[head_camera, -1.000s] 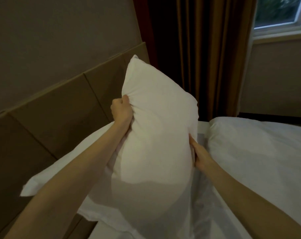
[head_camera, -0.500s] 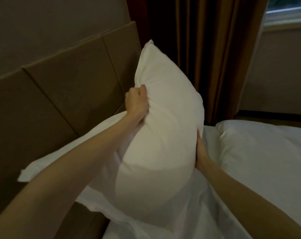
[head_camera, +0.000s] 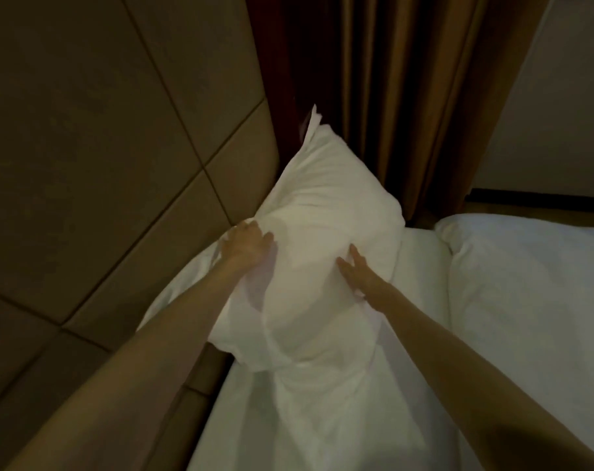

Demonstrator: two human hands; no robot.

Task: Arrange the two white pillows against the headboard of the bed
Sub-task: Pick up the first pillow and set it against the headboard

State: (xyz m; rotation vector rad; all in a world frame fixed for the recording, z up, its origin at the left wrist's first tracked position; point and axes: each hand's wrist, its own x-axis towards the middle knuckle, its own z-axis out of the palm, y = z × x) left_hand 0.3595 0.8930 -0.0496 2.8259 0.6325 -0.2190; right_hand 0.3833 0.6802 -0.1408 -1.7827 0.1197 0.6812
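Note:
A plump white pillow (head_camera: 329,212) leans against the padded tan headboard (head_camera: 119,158), its top corner sticking up by the curtain. It lies on a second white pillow (head_camera: 183,294), whose flat edge shows below and to the left. My left hand (head_camera: 246,244) rests on the upper pillow's left edge, where the fabric bunches. My right hand (head_camera: 356,273) lies flat on its front, fingers spread. Neither hand closes around anything.
A white duvet (head_camera: 533,300) covers the bed on the right, with a strip of white sheet (head_camera: 424,256) between it and the pillows. Brown curtains (head_camera: 397,96) hang behind the bed's far corner. A pale wall (head_camera: 554,130) stands at the right.
The pillow, held upright in both hands, has been lowered onto the other pillow against the headboard. Both hands have released their grip and now press flat on it.

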